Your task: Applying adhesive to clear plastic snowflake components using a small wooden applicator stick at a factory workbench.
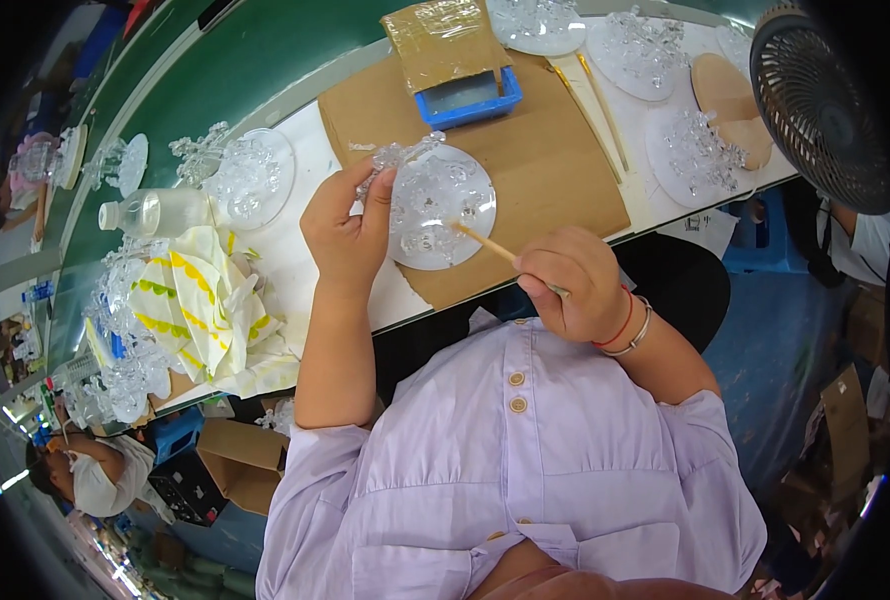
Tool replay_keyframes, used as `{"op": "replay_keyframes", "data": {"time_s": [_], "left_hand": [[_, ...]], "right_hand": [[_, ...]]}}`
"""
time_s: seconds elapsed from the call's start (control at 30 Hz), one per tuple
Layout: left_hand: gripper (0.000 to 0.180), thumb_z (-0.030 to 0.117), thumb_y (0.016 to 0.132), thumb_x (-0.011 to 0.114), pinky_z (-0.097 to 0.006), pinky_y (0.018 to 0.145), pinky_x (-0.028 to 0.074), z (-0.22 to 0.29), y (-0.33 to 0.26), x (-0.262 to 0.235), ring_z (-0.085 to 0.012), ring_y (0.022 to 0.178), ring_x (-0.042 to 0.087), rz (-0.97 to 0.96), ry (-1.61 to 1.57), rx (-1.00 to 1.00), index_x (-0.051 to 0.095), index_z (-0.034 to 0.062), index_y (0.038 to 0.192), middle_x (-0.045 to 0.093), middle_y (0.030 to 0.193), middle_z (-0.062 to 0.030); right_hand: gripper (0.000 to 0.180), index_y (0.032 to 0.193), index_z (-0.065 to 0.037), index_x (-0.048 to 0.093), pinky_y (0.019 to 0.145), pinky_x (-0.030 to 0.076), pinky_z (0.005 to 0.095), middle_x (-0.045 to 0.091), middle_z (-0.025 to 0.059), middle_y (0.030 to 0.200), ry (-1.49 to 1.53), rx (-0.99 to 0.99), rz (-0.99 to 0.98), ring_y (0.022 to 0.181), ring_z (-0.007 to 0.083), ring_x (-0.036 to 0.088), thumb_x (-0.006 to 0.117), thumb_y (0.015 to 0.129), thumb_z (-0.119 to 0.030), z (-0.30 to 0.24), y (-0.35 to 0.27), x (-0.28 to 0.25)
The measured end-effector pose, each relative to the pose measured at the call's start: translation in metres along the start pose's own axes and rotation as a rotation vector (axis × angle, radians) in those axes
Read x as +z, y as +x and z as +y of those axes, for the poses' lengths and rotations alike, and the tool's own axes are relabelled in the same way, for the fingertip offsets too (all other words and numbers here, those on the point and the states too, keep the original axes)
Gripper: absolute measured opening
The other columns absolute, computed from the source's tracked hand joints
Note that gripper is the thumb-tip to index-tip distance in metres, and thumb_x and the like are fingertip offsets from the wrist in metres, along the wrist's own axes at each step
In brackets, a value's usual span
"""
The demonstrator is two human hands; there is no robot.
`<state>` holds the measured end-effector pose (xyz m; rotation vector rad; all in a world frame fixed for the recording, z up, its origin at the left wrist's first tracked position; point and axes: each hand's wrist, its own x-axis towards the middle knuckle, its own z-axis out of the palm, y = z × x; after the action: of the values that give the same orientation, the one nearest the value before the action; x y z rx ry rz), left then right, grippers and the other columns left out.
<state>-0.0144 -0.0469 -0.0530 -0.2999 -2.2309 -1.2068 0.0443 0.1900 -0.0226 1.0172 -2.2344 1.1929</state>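
My left hand [348, 220] pinches a clear plastic ornament piece [405, 152] at the upper left rim of a round white disc [427, 250]. Other clear decorative pieces [445, 200] stand on that disc. In my right hand [573, 282] is a thin brush [485, 242] with a wooden handle, its tip over the disc's right part among the clear parts. Whether the tip touches them I cannot tell. Beneath the disc lies a flat brown cardboard sheet [545, 190]. Beyond it stands a blue tray [470, 104] partly covered by a tape-wrapped cardboard flap [445, 42].
Left of me are a clear bottle [155, 212], a crumpled white, yellow and green plastic bag [205, 310] and a disc with clear ornaments [255, 180]. More such discs [680, 160] sit at the right, near a black fan [815, 110]. Two long thin sticks [600, 110] rest by the cardboard.
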Motion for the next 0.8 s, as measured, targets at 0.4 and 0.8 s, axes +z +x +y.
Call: {"op": "replay_keyframes", "data": {"time_s": [0.4,0.8], "left_hand": [[0.014,0.011,0.078,0.073,-0.028,0.058,0.048,0.009,0.006,-0.001,-0.0218,0.064,0.062,-0.006,-0.009,0.050,0.067,0.0015,0.088,0.067,0.076,-0.0103],[0.014,0.012,0.077,0.074,-0.030,0.057,0.049,0.009,0.008,-0.002,-0.0221,0.064,0.063,-0.008,0.000,0.070,0.068,0.0035,0.086,0.067,0.076,-0.0097]], "right_hand": [[0.012,0.089,-0.002,0.055,0.058,0.047,0.0356,0.061,0.0114,0.080,-0.151,-0.016,-0.053,0.065,0.0291,0.058,0.063,0.080,-0.002,-0.007,0.043,0.010],[0.011,0.087,-0.002,0.056,0.047,0.042,0.0288,0.060,0.0077,0.069,-0.155,0.143,0.047,0.051,0.0210,0.055,0.065,0.086,-0.008,0.006,0.060,0.014]]}}
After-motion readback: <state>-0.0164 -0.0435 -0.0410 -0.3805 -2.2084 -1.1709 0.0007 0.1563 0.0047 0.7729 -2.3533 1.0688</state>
